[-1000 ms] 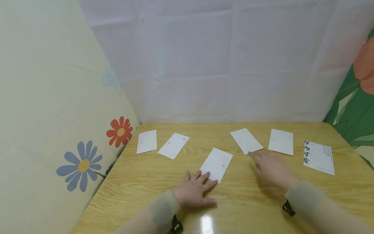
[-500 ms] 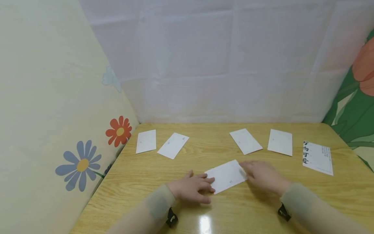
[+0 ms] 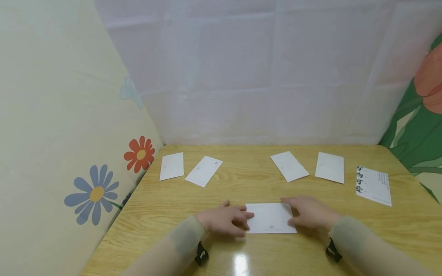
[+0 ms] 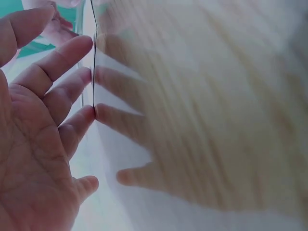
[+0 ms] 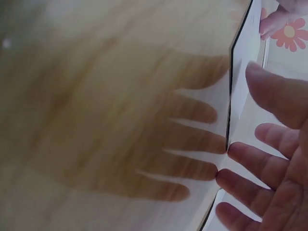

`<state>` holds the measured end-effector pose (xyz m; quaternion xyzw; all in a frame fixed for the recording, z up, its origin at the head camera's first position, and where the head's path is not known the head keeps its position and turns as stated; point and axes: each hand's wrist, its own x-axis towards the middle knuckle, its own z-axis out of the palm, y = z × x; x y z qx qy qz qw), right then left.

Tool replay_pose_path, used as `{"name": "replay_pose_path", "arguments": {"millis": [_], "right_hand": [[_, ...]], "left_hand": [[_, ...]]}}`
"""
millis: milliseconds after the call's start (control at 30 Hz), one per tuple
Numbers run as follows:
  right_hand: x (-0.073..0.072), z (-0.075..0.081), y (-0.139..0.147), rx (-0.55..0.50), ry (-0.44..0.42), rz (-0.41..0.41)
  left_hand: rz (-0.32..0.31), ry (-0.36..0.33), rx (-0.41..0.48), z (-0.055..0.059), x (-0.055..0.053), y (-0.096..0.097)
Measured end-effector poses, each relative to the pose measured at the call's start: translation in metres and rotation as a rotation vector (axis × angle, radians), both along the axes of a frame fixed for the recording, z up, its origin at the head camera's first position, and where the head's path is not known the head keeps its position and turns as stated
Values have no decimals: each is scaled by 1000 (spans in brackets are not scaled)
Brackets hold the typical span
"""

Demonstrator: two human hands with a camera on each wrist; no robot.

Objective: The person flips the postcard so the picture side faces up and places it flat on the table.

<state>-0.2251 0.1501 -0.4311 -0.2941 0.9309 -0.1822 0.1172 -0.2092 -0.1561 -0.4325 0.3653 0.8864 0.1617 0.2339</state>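
A: Nearest the person, the left hand (image 3: 226, 221) and right hand (image 3: 309, 213) lie with relaxed fingers touching the short edges of the card (image 3: 270, 218), which lies flat on the table (image 3: 165, 214).

B: Light, even pressure from both sides should keep it square; beyond the card lie five other cards (image 3: 289, 166).

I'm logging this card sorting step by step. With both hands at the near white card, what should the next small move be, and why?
Probably lift it by its ends. The white rectangular card lies flat and square on the glossy wooden table, with the left hand fingertips at its left edge and the right hand at its right edge.
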Motion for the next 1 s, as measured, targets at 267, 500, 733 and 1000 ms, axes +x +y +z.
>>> {"name": "replay_pose_path", "arguments": {"millis": [267,500,733,1000], "right_hand": [[-1,-6,-3,18,-7,-37],[-2,-6,-6,26,8,-54],[-2,-6,-10,29,-13,-73],[-3,-5,-11,13,-25,-95]], "left_hand": [[-1,99,-27,4,-1,12],[164,115,-18,2,-10,28],[312,153,2,0,-19,35],[357,146,-39,-4,-24,40]]}}
